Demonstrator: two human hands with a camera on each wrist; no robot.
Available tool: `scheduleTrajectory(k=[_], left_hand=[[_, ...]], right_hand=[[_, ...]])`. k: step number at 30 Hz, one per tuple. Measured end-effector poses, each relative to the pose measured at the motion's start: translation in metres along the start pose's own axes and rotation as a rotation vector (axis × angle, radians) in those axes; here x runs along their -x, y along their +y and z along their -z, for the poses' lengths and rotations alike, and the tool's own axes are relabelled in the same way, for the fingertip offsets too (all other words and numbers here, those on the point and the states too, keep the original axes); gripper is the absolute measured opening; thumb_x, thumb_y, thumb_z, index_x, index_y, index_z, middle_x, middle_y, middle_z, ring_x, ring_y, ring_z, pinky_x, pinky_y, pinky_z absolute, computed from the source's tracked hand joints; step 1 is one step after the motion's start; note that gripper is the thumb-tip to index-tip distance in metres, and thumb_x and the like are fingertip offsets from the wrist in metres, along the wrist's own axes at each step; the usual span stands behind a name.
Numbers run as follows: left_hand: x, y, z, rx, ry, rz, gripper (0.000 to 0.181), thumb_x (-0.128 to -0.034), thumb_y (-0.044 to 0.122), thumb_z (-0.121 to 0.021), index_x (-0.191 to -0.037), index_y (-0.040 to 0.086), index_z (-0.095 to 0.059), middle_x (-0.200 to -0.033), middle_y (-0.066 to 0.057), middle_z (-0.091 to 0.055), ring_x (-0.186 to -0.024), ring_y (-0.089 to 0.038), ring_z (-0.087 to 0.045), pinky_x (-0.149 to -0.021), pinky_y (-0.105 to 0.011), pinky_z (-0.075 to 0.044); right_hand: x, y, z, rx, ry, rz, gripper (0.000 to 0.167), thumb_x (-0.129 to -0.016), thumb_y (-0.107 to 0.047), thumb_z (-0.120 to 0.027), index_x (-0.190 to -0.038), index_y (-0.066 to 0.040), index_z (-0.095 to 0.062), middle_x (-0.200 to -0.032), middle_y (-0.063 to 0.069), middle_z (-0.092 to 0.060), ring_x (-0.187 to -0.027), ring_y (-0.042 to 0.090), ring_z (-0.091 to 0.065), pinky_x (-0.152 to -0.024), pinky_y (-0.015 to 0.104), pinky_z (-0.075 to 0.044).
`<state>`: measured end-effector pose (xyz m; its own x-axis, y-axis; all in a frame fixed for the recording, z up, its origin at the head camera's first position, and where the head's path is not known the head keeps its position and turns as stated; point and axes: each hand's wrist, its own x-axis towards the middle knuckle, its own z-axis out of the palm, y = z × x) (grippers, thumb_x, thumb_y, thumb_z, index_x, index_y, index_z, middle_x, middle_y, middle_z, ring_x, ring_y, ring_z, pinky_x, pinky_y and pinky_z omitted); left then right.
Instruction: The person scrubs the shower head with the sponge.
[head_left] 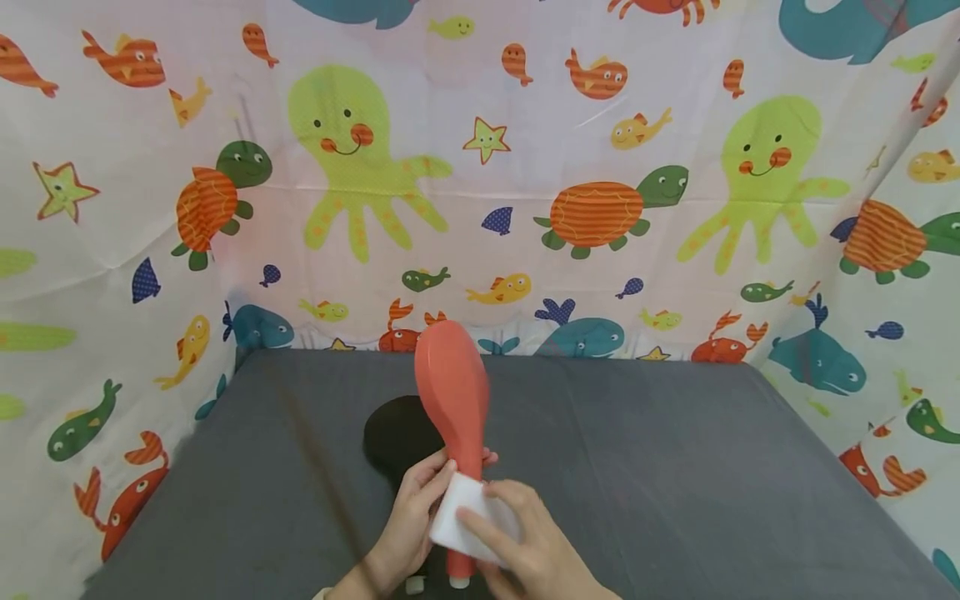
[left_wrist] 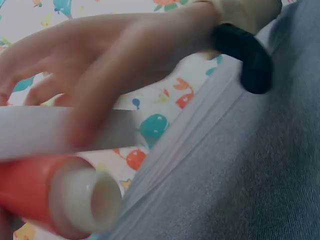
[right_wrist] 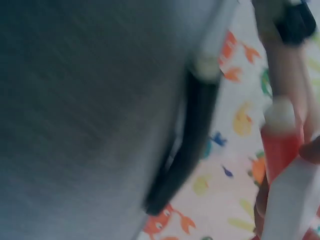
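Note:
A red shower head (head_left: pixel 453 375) is held upright over the table, its broad head at the top. My left hand (head_left: pixel 411 508) grips its handle from the left. With bent fingers and thumb, my right hand (head_left: pixel 536 542) holds a flat white sponge-like pad (head_left: pixel 456 517) against the handle's front. In the left wrist view, the pad lies along the red handle (left_wrist: pixel 30 187), close to its hollow white end (left_wrist: pixel 105 200). Behind the left hand is a black shower head (head_left: pixel 397 429), partly hidden by that hand and the red one.
A dark grey cloth covers the table (head_left: pixel 637 467). A white curtain (head_left: pixel 465 275) printed with sea animals stands along the back and both sides. A blurred thin brown strip (head_left: pixel 322 458) crosses the left part of the head view.

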<state>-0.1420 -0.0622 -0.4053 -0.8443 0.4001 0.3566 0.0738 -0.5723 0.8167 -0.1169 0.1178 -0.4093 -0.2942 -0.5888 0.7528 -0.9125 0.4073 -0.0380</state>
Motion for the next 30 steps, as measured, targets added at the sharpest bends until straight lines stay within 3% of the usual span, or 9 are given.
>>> scheduleTrajectory(k=[5, 8, 13, 16, 21, 24, 30], left_hand=[[-0.002, 0.004, 0.002, -0.001, 0.080, 0.010, 0.034, -0.1013, 0.008, -0.034, -0.130, -0.007, -0.044, -0.122, -0.017, -0.057, -0.116, -0.029, -0.052, -0.092, -0.034, -0.046], [-0.003, 0.005, 0.002, -0.047, 0.113, 0.040, 0.035, -0.1009, 0.010, -0.037, -0.131, -0.008, -0.043, -0.122, -0.016, -0.057, -0.110, -0.028, -0.054, -0.090, -0.035, -0.047], [-0.001, 0.003, 0.000, -0.043, 0.107, 0.090, 0.037, -0.1014, 0.015, -0.038, -0.130, -0.007, -0.044, -0.119, -0.010, -0.058, -0.098, -0.018, -0.057, -0.085, -0.032, -0.048], [0.001, 0.001, -0.002, -0.019, 0.063, 0.087, 0.033, -0.1010, 0.012, -0.037, -0.127, -0.004, -0.048, -0.117, -0.007, -0.058, -0.102, -0.016, -0.055, -0.087, -0.031, -0.047], [0.002, -0.001, -0.006, -0.002, 0.030, 0.098, 0.029, -0.1011, 0.010, -0.036, -0.124, 0.001, -0.051, -0.112, -0.006, -0.056, -0.102, -0.015, -0.053, -0.090, -0.030, -0.044], [0.002, 0.001, -0.006, 0.027, 0.050, 0.094, 0.029, -0.1014, 0.011, -0.035, -0.122, 0.002, -0.053, -0.113, -0.006, -0.057, -0.104, -0.014, -0.053, -0.091, -0.029, -0.044], [0.000, 0.015, 0.001, 0.082, 0.080, 0.021, 0.035, -0.1029, 0.012, -0.029, -0.131, -0.003, -0.045, -0.122, -0.012, -0.057, -0.102, -0.020, -0.055, -0.093, -0.032, -0.043]], right_hand=[[0.015, -0.014, 0.001, -0.043, -0.182, 0.035, 0.049, -0.087, -0.038, -0.063, -0.131, -0.019, -0.051, -0.127, 0.006, -0.043, -0.113, 0.018, -0.042, -0.088, 0.025, -0.046], [0.016, -0.010, 0.003, -0.136, -0.207, 0.038, 0.053, -0.085, -0.037, -0.067, -0.131, -0.018, -0.050, -0.129, 0.006, -0.040, -0.116, 0.017, -0.039, -0.091, 0.027, -0.044], [0.004, 0.006, 0.000, -0.192, -0.038, -0.010, 0.042, -0.090, -0.025, -0.061, -0.127, -0.008, -0.051, -0.127, 0.016, -0.037, -0.111, 0.024, -0.041, -0.082, 0.033, -0.047], [-0.011, 0.014, 0.001, -0.178, 0.086, -0.110, 0.044, -0.091, -0.026, -0.058, -0.127, -0.004, -0.051, -0.126, 0.021, -0.035, -0.110, 0.028, -0.041, -0.079, 0.034, -0.045], [-0.031, 0.019, 0.004, -0.171, 0.158, -0.249, 0.048, -0.093, -0.031, -0.054, -0.132, -0.004, -0.047, -0.129, 0.019, -0.034, -0.113, 0.028, -0.037, -0.082, 0.037, -0.036], [-0.026, 0.014, 0.004, -0.157, 0.133, -0.207, 0.046, -0.093, -0.029, -0.053, -0.131, -0.003, -0.048, -0.128, 0.020, -0.034, -0.111, 0.028, -0.039, -0.081, 0.037, -0.041], [-0.001, -0.008, -0.002, -0.112, -0.017, -0.005, 0.040, -0.091, -0.029, -0.056, -0.125, -0.008, -0.054, -0.124, 0.017, -0.039, -0.109, 0.025, -0.041, -0.079, 0.032, -0.048]])
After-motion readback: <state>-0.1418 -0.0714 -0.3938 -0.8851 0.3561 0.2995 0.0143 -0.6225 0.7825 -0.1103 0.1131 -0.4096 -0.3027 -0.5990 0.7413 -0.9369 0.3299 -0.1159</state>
